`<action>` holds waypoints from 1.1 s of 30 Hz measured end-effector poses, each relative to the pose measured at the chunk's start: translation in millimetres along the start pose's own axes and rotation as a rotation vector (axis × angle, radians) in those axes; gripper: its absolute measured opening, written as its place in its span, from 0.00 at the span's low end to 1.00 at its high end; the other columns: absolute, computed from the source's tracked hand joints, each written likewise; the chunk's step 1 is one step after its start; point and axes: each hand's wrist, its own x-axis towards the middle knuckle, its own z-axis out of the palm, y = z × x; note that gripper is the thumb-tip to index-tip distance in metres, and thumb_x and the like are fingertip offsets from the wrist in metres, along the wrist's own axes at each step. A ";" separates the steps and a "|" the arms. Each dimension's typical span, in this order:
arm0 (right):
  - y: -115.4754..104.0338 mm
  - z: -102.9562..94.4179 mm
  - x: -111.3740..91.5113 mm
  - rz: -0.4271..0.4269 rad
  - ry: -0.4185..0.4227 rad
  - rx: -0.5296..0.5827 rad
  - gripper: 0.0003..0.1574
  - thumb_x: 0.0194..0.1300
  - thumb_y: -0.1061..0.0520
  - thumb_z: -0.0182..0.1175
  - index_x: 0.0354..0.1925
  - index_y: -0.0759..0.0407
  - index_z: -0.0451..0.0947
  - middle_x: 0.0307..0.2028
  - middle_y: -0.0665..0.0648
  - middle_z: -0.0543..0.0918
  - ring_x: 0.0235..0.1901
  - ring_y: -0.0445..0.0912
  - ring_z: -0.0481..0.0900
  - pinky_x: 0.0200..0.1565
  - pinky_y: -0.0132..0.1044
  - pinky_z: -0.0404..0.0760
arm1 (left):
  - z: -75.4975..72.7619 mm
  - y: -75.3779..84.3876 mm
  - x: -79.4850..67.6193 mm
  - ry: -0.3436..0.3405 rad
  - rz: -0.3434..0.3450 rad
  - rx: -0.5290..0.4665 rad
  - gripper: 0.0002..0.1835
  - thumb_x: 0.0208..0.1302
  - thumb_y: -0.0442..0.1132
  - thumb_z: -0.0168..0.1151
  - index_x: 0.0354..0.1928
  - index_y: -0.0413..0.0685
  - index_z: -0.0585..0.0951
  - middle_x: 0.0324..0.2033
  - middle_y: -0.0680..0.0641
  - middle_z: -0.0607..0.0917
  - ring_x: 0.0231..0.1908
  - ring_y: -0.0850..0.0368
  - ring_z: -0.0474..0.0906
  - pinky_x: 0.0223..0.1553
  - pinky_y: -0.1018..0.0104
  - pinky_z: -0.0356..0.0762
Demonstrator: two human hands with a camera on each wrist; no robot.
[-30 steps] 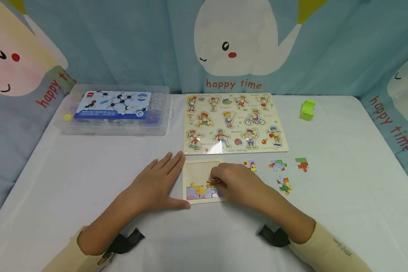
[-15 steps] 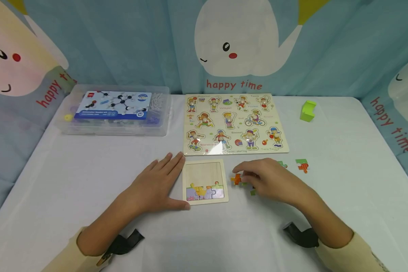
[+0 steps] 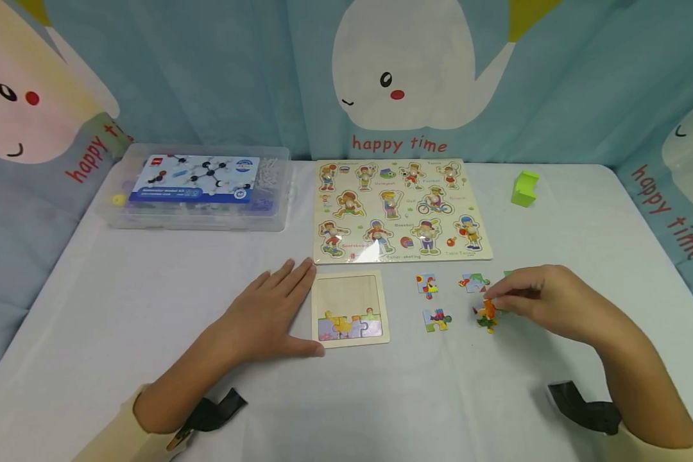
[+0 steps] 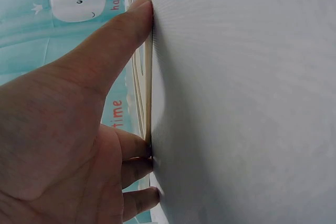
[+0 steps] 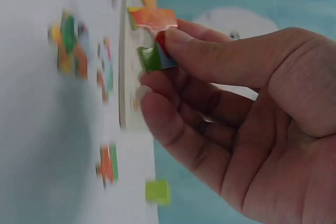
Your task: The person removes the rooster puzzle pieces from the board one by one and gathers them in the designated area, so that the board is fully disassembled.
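Note:
My left hand lies flat on the table, its fingers and thumb touching the left edge of a small wooden puzzle tray. A row of joined jigsaw pieces fills the tray's lower part; bare wood shows above. In the left wrist view, the thumb presses on the tray's edge. My right hand pinches an orange jigsaw piece between thumb and fingers, with red, green and blue patches on it. It hovers over another loose piece to the right of the tray.
Loose jigsaw pieces lie right of the tray; one is partly behind my right hand. Beyond the tray is a larger board with pictures of children at sports. A clear plastic kit box stands back left, a green block back right.
My right hand has moved from over the tray out to the right, carrying the orange jigsaw piece, and uncovered the tray's right side. My left hand has stayed in place.

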 end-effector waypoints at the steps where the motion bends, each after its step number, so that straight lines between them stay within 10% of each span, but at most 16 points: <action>1: 5.7 -2.3 -2.2 0.019 -0.002 -0.009 0.09 0.59 0.64 0.73 0.37 0.51 0.90 0.37 0.48 0.87 0.33 0.37 0.81 0.34 0.31 0.81 | 0.0 0.0 0.2 -0.001 0.000 0.001 0.66 0.48 0.75 0.68 0.78 0.41 0.54 0.78 0.45 0.52 0.76 0.40 0.45 0.69 0.36 0.51; 10: 46.0 -12.2 -9.5 0.160 -0.081 -0.122 0.06 0.60 0.63 0.70 0.36 0.53 0.89 0.38 0.53 0.86 0.33 0.42 0.77 0.31 0.32 0.77 | -0.2 0.8 0.6 -0.009 0.002 0.002 0.65 0.48 0.75 0.67 0.78 0.40 0.54 0.78 0.45 0.52 0.76 0.40 0.45 0.69 0.36 0.51; 20: 58.0 -14.9 -8.7 0.275 -0.218 -0.008 0.06 0.63 0.64 0.67 0.40 0.58 0.86 0.29 0.51 0.81 0.26 0.45 0.74 0.27 0.34 0.75 | 0.9 1.0 0.2 0.003 0.001 -0.003 0.66 0.47 0.75 0.67 0.78 0.42 0.54 0.78 0.46 0.52 0.76 0.40 0.45 0.70 0.36 0.51; 33: 59.4 -11.3 -7.3 0.284 -0.112 -0.062 0.13 0.59 0.64 0.70 0.39 0.62 0.76 0.27 0.51 0.75 0.26 0.46 0.75 0.26 0.35 0.75 | 0.6 -0.1 0.2 0.002 0.002 0.000 0.66 0.48 0.75 0.67 0.78 0.41 0.54 0.78 0.45 0.52 0.76 0.40 0.46 0.69 0.36 0.51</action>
